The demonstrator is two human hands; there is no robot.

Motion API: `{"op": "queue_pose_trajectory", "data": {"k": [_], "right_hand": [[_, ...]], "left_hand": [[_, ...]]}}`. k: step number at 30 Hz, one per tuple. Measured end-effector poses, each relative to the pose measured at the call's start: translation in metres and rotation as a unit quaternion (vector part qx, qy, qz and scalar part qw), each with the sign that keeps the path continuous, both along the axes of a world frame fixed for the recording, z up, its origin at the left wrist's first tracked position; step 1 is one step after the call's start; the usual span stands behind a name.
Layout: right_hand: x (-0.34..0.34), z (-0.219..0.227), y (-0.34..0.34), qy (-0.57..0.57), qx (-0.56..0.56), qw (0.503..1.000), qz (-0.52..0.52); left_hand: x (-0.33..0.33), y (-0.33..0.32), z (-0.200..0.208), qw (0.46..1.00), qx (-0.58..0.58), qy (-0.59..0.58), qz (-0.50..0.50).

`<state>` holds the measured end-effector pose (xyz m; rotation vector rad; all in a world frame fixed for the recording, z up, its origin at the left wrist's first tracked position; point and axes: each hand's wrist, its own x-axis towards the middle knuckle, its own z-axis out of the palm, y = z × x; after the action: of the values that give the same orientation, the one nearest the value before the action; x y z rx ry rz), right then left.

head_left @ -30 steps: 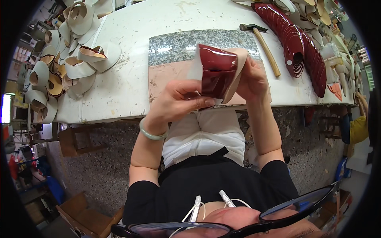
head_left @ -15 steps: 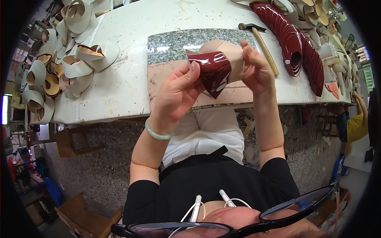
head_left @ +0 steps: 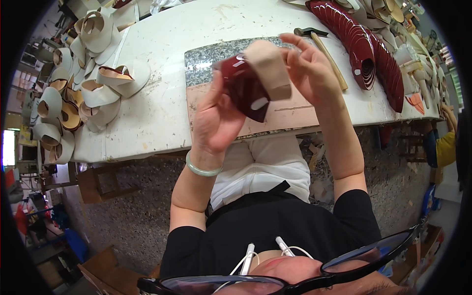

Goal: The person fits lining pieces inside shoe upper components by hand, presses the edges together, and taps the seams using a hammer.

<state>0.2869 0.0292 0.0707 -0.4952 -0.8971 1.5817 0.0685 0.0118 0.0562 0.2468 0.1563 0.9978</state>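
Note:
My left hand and my right hand hold up a glossy dark red shoe upper above the table's near edge. A beige lining strip curls over the top of the red piece, next to my right fingers. My left thumb presses on the red piece's left side. A pale green bangle circles my left wrist. Below the hands lies a grey stone slab with a pinkish board in front of it.
A wooden-handled hammer lies right of the slab. A long row of stacked dark red uppers runs along the right of the white table. Curled white and tan pieces pile up on the left. A person in yellow is at the far right edge.
Both hands have lifted the red piece higher and turned it. The beige lining now curls over its top, and my right fingers have spread apart.

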Motion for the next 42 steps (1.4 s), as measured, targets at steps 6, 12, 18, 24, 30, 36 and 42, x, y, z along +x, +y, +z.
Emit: {"op": "queue_pose_trajectory", "data": {"k": [6, 12, 18, 24, 30, 36, 42], "right_hand": [[-0.032, 0.01, -0.023, -0.311, 0.018, 0.949, -0.048], [-0.028, 0.026, -0.007, -0.504, 0.346, 0.789, -0.061], [-0.026, 0.051, -0.011, -0.576, 0.329, 0.741, 0.106], [-0.005, 0.01, 0.001, -0.664, 0.534, 0.489, -0.187], [-0.003, -0.062, -0.026, -0.745, 0.476, 0.449, -0.132], [-0.004, -0.06, -0.016, -0.745, 0.324, 0.569, -0.13], [-0.016, -0.031, 0.007, -0.79, 0.189, 0.583, 0.012]], "left_hand": [[-0.016, -0.003, -0.02, 0.997, -0.05, -0.062, 0.003], [-0.072, -0.005, -0.046, 0.967, 0.069, 0.244, 0.027], [-0.057, 0.045, 0.025, 0.509, 0.673, 0.515, 0.148], [-0.02, 0.072, 0.045, 0.217, 0.832, 0.508, 0.054], [-0.006, 0.047, -0.016, 0.039, 0.845, 0.522, 0.11], [0.0, 0.056, -0.004, 0.202, 0.763, 0.614, 0.018], [0.01, 0.078, 0.008, 0.29, 0.608, 0.715, -0.187]]}}
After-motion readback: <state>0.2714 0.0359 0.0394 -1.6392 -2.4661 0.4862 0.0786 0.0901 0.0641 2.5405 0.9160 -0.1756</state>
